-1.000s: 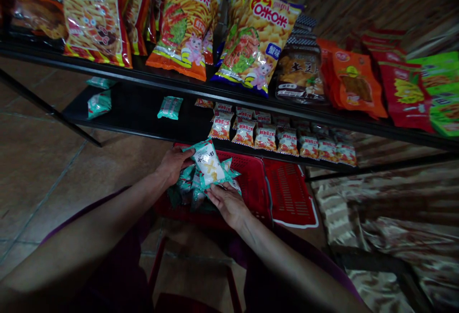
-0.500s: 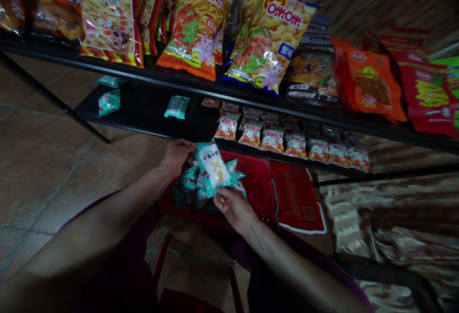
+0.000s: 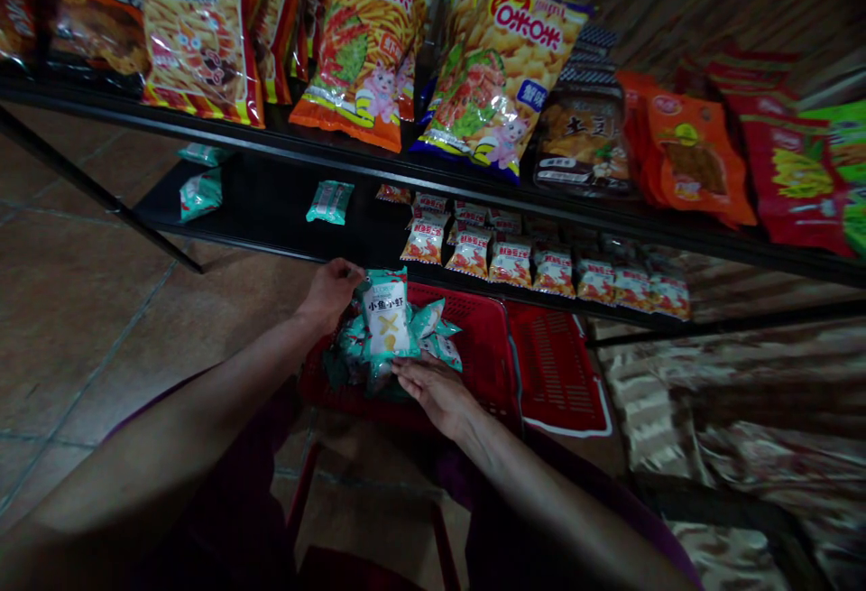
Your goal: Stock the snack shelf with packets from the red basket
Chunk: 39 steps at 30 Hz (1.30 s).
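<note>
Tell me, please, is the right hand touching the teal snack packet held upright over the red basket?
Touching: the head view shows the right hand gripping the bottom edge of the teal snack packet.

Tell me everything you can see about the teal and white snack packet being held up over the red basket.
The snack packet is a small glossy pouch, plastic film by the look of it, with teal edges and a white centre panel bearing dark characters above a pale yellow crossed snack picture. It stands roughly upright, face to the camera, on top of a bunch of similar teal packets above the red basket. The left hand touches its upper left edge; the right hand holds the bunch from below.
</note>
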### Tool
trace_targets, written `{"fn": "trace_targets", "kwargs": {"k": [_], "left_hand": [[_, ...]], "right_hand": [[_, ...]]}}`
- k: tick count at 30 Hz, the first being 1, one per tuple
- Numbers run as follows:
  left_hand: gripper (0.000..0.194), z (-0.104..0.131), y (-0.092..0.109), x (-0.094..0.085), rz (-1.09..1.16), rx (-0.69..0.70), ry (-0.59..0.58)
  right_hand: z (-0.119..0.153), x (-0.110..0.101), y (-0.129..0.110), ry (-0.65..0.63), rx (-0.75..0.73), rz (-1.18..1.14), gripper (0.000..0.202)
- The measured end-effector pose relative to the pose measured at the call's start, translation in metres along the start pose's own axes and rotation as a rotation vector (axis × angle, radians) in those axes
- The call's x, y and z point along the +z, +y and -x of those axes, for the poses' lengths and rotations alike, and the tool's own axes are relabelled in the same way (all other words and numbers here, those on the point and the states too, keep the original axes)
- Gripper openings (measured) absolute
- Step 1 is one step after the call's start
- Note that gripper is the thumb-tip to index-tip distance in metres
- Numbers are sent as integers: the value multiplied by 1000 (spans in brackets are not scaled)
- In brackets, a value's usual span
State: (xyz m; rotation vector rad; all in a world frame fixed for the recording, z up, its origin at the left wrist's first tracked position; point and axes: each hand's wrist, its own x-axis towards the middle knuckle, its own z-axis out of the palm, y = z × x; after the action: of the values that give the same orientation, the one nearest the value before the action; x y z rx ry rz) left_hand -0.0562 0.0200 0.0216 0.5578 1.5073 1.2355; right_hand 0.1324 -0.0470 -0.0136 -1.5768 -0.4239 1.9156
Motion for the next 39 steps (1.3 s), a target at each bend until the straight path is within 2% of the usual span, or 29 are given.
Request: {"fn": "trace_targets", "kwargs": {"k": [3, 5, 8, 10, 13, 17, 22, 25, 31, 33, 36, 39], "left_hand": [[6, -4, -4, -5, -164, 124, -21], [6, -5, -8, -6, -254, 184, -97], [7, -1, -16, -3, -369, 268, -217], [8, 5, -21, 2, -441, 302, -277], [10, 13, -26, 12, -493, 296, -368], [10, 20, -31, 21, -512, 298, -407], [18, 24, -28, 23, -457, 251, -435], [25, 24, -27, 21, -440, 217, -399], [28, 23, -34, 10, -490, 42, -348], [24, 24, -36, 8, -387, -53, -336], [18, 25, -38, 7, -116, -224, -301], [21, 28, -39, 7, 24, -303, -312]], "right_hand": [[-9, -7, -11, 179, -51, 18, 31], [-13, -10, -23, 218, -131, 9, 27], [-16, -7, -43, 66, -287, 12, 19], [-15, -3, -53, -41, -371, 88, 23], [-15, 1, -59, -130, -388, 258, 34], [-17, 1, -57, -158, -394, 383, 30], [-20, -2, -56, -122, -472, 410, 24], [-21, -4, -60, -80, -518, 393, 25], [-22, -13, -78, 47, -572, 287, 29], [-23, -16, -83, 89, -594, 263, 30], [-25, -21, -89, 133, -600, 244, 30], [-26, -24, -92, 171, -598, 226, 30]]}}
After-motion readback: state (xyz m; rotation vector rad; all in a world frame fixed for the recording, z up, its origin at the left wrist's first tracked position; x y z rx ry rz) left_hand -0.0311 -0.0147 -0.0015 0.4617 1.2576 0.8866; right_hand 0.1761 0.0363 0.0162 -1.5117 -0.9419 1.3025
